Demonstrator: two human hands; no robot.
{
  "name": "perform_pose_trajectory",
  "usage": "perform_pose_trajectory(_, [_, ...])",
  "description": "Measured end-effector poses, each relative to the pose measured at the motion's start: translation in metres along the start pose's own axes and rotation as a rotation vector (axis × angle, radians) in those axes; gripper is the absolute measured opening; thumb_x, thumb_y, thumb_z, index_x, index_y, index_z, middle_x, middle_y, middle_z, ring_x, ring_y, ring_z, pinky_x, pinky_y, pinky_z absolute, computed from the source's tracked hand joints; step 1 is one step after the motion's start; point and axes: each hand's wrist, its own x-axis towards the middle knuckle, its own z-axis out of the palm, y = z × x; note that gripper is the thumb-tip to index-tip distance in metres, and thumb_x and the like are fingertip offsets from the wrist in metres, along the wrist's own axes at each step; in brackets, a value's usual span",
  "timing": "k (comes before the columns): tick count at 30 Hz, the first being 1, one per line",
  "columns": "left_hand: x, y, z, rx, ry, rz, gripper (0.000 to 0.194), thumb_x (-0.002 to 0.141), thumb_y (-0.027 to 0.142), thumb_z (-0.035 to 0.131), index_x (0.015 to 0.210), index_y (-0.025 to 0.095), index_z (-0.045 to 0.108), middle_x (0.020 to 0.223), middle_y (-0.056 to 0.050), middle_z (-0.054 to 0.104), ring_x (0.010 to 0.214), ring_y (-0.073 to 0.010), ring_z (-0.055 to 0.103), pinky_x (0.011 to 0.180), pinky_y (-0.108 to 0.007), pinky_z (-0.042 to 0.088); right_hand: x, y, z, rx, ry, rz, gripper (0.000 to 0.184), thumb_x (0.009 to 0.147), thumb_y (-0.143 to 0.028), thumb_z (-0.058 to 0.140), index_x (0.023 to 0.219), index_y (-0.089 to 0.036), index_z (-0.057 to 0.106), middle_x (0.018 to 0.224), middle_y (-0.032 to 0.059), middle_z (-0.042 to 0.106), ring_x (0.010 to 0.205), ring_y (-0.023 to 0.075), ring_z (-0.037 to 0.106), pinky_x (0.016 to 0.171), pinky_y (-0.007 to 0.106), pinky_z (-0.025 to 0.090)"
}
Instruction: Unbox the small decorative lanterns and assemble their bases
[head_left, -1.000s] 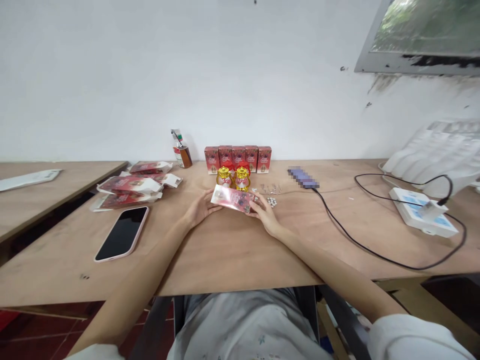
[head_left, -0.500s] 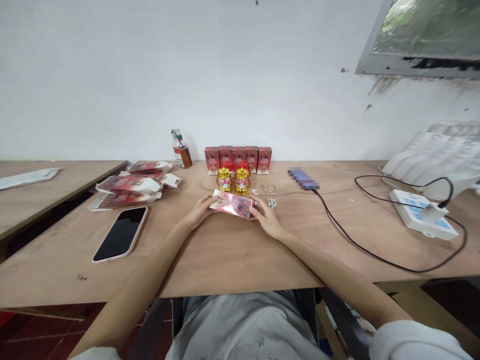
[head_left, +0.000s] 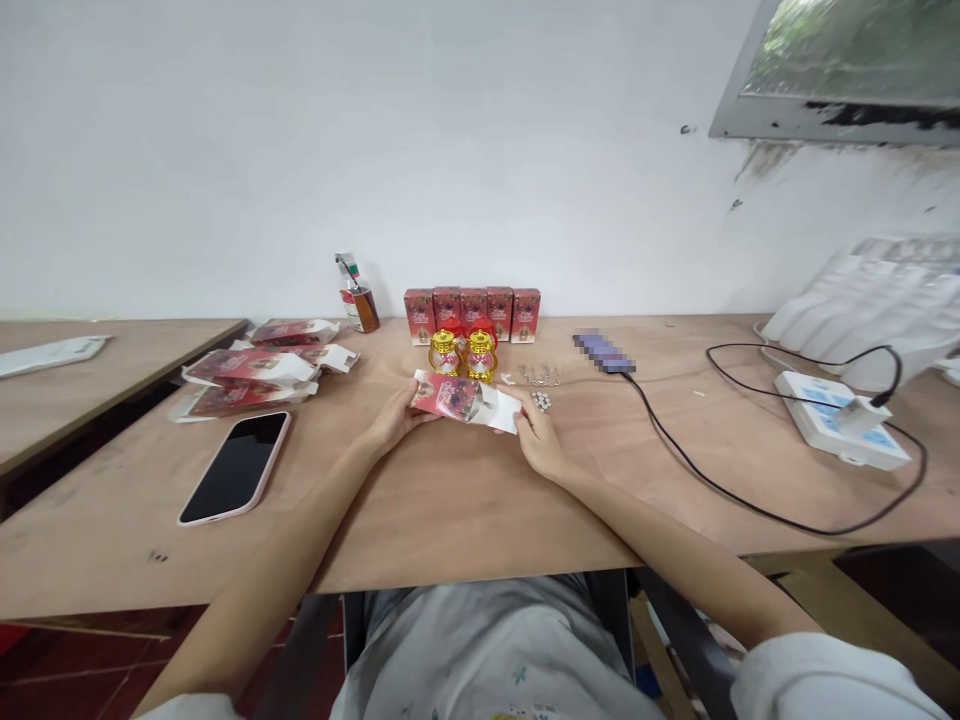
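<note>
Both my hands hold a small red cardboard box (head_left: 452,396) just above the wooden table (head_left: 465,500). My left hand (head_left: 394,420) grips its left end. My right hand (head_left: 536,440) holds the right end, where white flaps (head_left: 501,408) stand open. Just behind the box stand two gold and red toy lanterns (head_left: 463,354). A row of several upright red boxes (head_left: 471,313) lines the wall behind them.
A pile of flat red and white cartons (head_left: 251,375) and a black phone (head_left: 234,466) in a pink case lie to the left. Small metal parts (head_left: 541,378) sit right of the lanterns. A purple device (head_left: 604,353), black cable (head_left: 720,485) and white power strip (head_left: 840,432) occupy the right side. A small bottle (head_left: 356,297) stands by the wall.
The box has turned in my hands and its white flaps at the right end have come open. My hands stayed in about the same spot.
</note>
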Motion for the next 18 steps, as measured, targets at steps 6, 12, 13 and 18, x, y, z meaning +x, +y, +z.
perform_pose_trajectory(6, [0.0,0.0,0.0,-0.003,0.036,-0.008,0.03,0.092,0.033,0.043,0.094,0.012,0.063,0.094,-0.011,0.069,0.085,-0.0199,0.066,0.078,-0.037,0.057,-0.001,-0.009,-0.002,-0.189,0.024,-0.116,0.033,0.085,-0.017,0.039,0.095,-0.024,0.07,0.117,0.006,0.055,0.112,0.0202,0.049,0.095,0.036,0.038])
perform_pose_trajectory(12, [0.0,-0.002,-0.001,0.014,0.001,0.001,0.026,0.088,0.035,0.052,0.091,0.013,0.064,0.093,-0.011,0.07,0.085,-0.0208,0.066,0.078,-0.037,0.057,-0.001,-0.004,0.001,-0.26,0.037,-0.138,0.026,0.081,-0.027,0.057,0.058,-0.018,0.064,0.121,0.0096,0.05,0.112,0.0224,0.051,0.092,0.036,0.041])
perform_pose_trajectory(13, [0.0,-0.002,-0.001,0.018,-0.009,0.003,0.025,0.087,0.035,0.053,0.092,0.013,0.064,0.094,-0.011,0.07,0.085,-0.0209,0.066,0.078,-0.037,0.057,-0.001,-0.002,0.002,-0.272,0.059,-0.132,0.022,0.08,-0.027,0.059,0.06,-0.019,0.066,0.122,0.0091,0.049,0.114,0.0229,0.05,0.093,0.037,0.041])
perform_pose_trajectory(18, [-0.001,-0.001,-0.001,0.018,-0.048,0.013,0.024,0.084,0.034,0.057,0.096,0.014,0.064,0.099,-0.011,0.069,0.087,-0.0206,0.066,0.078,-0.036,0.057,0.0,0.006,0.003,-0.316,0.162,-0.136,0.028,0.074,-0.023,0.066,0.102,-0.029,0.069,0.131,0.0076,0.041,0.124,0.0241,0.042,0.102,0.041,0.036])
